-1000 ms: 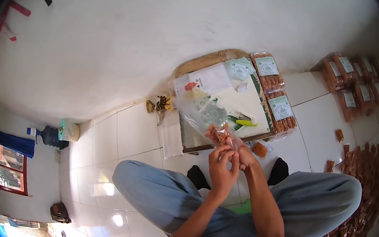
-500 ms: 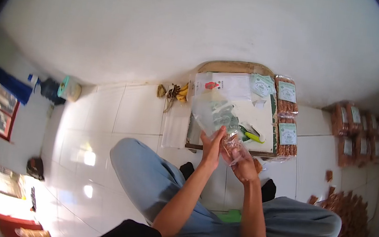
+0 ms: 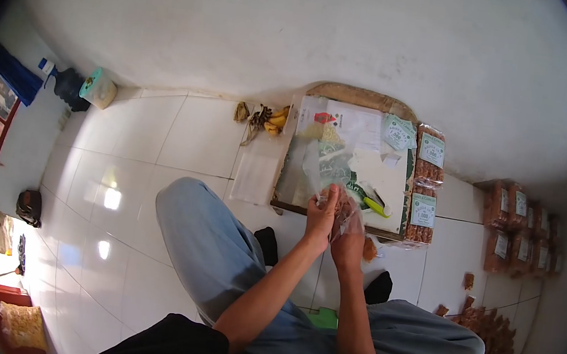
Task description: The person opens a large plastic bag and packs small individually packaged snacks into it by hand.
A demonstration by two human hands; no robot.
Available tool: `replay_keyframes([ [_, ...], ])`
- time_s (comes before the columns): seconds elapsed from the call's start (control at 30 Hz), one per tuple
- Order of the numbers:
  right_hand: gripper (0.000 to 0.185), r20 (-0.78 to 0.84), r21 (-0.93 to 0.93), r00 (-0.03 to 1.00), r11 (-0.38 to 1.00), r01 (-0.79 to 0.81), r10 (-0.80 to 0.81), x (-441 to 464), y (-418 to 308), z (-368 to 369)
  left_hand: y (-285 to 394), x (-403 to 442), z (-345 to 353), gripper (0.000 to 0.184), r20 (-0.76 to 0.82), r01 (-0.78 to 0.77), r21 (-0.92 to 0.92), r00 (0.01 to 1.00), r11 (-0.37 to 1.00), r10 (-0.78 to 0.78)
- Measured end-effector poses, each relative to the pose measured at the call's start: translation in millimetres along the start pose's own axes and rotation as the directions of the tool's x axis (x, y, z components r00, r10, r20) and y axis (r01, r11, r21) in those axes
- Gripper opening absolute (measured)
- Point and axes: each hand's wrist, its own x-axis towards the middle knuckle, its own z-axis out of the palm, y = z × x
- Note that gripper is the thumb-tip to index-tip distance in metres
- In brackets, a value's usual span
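Right hand: plastic veils the fingers; cannot tell whether closed. Left hand: fingers pinching the clear bag, held between both hands at the worktop's near edge. Bag presumably light, limp, slippery; brown contents likely brittle, so grip loose film. Beyond: green-handled tool, labels.

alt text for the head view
The left hand and right hand of a seated person handle a clear plastic bag with brown contents at the near edge of a low table. Two labelled packs line its right side; more packs sit farther right.
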Motion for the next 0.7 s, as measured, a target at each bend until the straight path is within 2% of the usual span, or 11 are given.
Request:
replay_keyframes([
  [0.17, 0.058, 0.122, -0.059, 0.991, 0.996, 0.062, -0.054, 1.1, 9.9, 0.1, -0.6, 1.0, -6.1, 0.072, -0.010, 0.070, 0.038, 0.998, 0.997, -0.070],
  [0.23, 0.059, 0.248, 0.250, 0.969, 0.966, -0.071, 0.007, 3.1, 13.0, 3.5, 0.3, -1.0, -7.5, 0.065, 0.020, 0.109, 0.065, 0.994, 0.992, -0.110],
  [0.3, 0.060, 0.295, 0.243, 0.955, 0.969, -0.046, -0.028, 6.1, 16.1, 3.7, -1.4, -1.4, -8.6, 0.053, -0.085, 0.075, 0.220, 0.995, 0.972, -0.058],
  [0.33, 0.060, 0.344, 0.239, 0.937, 0.971, -0.018, -0.067, 6.3, 16.7, 3.7, -3.1, -0.7, -10.4, 0.053, -0.084, 0.080, 0.224, 0.994, 0.971, -0.062],
  [0.37, 0.060, 0.343, 0.239, 0.937, 0.971, -0.024, -0.062, 4.5, 21.1, 7.4, -4.7, 0.0, -12.8, 0.062, -0.014, 0.078, 0.271, 0.997, 0.959, -0.077],
  [0.4, 0.060, 0.298, 0.135, 0.947, 0.987, 0.085, -0.122, 4.2, 26.7, 12.1, -4.9, -0.2, -13.3, 0.071, 0.056, 0.072, 0.317, 0.994, 0.946, -0.095],
  [0.5, 0.060, 0.199, -0.067, 0.951, 0.965, 0.253, -0.235, 6.1, 38.1, 23.6, -9.4, -8.1, -8.1, 0.083, 0.131, 0.008, 0.247, 0.990, 0.969, -0.042],
  [0.53, 0.061, 0.183, -0.072, 0.956, 0.967, 0.244, -0.228, 7.0, 37.5, 25.6, -6.6, -16.3, -1.4, 0.083, 0.132, 0.010, 0.251, 0.990, 0.968, -0.045],
  [0.6, 0.061, 0.168, -0.001, 0.971, 0.985, 0.172, -0.170, 7.3, 36.4, 29.6, -6.4, -32.8, 10.1, 0.077, 0.029, -0.101, 0.322, 0.995, 0.941, 0.097],
  [0.63, 0.061, 0.166, 0.043, 0.977, 0.991, 0.130, -0.136, 8.1, 35.9, 30.0, -18.4, -26.2, 2.5, 0.093, 0.063, -0.069, 0.383, 0.997, 0.921, 0.048],
  [0.7, 0.062, 0.181, 0.173, 0.981, 0.984, 0.040, -0.072, 10.0, 35.9, 26.6, -37.9, -20.3, -5.8, 0.100, 0.031, -0.009, 0.441, 1.000, 0.897, -0.005],
])
